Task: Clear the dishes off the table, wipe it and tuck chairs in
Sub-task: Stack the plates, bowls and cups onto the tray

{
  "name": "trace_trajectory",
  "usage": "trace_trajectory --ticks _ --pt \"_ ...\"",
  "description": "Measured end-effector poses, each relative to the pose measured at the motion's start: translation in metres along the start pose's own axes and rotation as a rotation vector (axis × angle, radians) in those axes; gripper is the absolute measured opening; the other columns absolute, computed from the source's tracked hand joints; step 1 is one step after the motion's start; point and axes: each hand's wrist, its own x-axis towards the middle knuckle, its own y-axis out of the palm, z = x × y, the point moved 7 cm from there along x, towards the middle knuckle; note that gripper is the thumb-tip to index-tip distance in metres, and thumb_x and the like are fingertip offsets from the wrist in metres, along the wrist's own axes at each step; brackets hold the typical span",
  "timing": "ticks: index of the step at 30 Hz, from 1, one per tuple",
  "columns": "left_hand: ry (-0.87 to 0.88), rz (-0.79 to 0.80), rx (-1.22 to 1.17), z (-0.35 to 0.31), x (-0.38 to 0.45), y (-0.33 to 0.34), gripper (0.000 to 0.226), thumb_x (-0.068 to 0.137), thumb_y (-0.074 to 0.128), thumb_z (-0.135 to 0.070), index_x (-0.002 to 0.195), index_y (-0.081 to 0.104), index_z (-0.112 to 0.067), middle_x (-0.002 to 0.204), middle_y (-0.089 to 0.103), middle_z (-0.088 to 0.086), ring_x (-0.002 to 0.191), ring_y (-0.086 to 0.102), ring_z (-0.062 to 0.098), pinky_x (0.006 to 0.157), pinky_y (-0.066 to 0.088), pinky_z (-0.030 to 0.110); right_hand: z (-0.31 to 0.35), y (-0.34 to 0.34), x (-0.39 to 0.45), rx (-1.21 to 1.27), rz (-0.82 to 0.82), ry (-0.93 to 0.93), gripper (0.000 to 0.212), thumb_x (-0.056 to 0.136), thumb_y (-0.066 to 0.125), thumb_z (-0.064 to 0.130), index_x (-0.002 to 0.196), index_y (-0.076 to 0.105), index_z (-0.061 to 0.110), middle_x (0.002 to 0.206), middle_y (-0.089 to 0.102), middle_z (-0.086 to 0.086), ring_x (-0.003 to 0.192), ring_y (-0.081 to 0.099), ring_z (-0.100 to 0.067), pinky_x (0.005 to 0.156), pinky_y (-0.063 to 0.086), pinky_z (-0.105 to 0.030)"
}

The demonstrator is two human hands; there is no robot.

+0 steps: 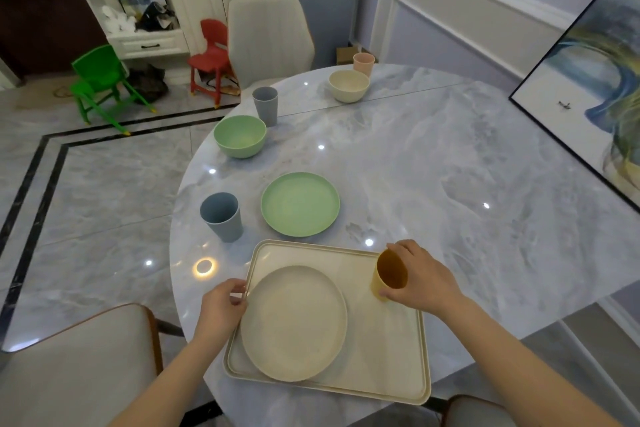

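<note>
A round marble table (433,163) stands in a dining room with a grey tiled floor. The right hand (417,279) grips a yellow cup (386,276), tilted, over the right side of a cream tray (391,354) at the near edge. The left hand (221,310) pinches the tray's left rim. In the tray lies a cream plate (294,322). Beyond the tray are a green plate (300,204) and a blue cup (221,217), both empty. Farther stand a green bowl (239,136), a grey cup (265,106), a cream bowl (349,86) and a pink cup (364,64).
</note>
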Motion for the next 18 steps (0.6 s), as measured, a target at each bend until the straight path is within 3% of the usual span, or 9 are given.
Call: trace_trajectory --ticks 4,11,14,18 --pt "0.030 -0.060 0.009 -0.010 0.000 -0.008 0.008 0.090 0.060 -0.013 0.096 0.065 -0.014 0.095 0.065 0.004 0.087 0.060 0.019 0.082 0.043 0.025 0.003 -0.006 -0.001 -0.013 -0.001 -0.006 0.094 0.065 0.063 0.071 0.142 0.027 0.032 0.149 0.021 0.014 0.129 0.040 -0.012 0.093 0.045 -0.029" --pt "0.040 -0.165 0.034 -0.027 0.005 -0.041 0.025 0.098 0.043 -0.018 0.108 0.064 -0.009 0.105 0.066 0.007 0.091 0.057 0.018 0.083 0.042 0.027 0.025 -0.033 0.010 -0.006 -0.058 -0.030 0.088 0.068 0.061 0.070 0.142 0.032 0.031 0.150 0.025 0.011 0.135 0.033 -0.011 0.102 0.040 -0.030" --pt "0.048 -0.199 -0.004 -0.032 0.009 -0.058 0.027 0.098 0.042 -0.019 0.114 0.062 -0.011 0.110 0.065 0.008 0.098 0.059 0.021 0.088 0.048 0.034 0.037 -0.049 0.018 -0.005 -0.108 -0.034 0.084 0.072 0.059 0.069 0.141 0.035 0.029 0.148 0.030 0.011 0.134 0.035 -0.010 0.102 0.038 -0.029" --pt "0.045 -0.209 -0.027 -0.037 0.019 -0.074 0.029 0.097 0.045 -0.023 0.122 0.057 -0.013 0.113 0.062 0.005 0.098 0.057 0.019 0.086 0.049 0.032 0.051 -0.061 0.028 0.006 -0.128 -0.032 0.078 0.076 0.057 0.067 0.140 0.035 0.029 0.144 0.035 0.011 0.129 0.039 -0.011 0.099 0.038 -0.027"
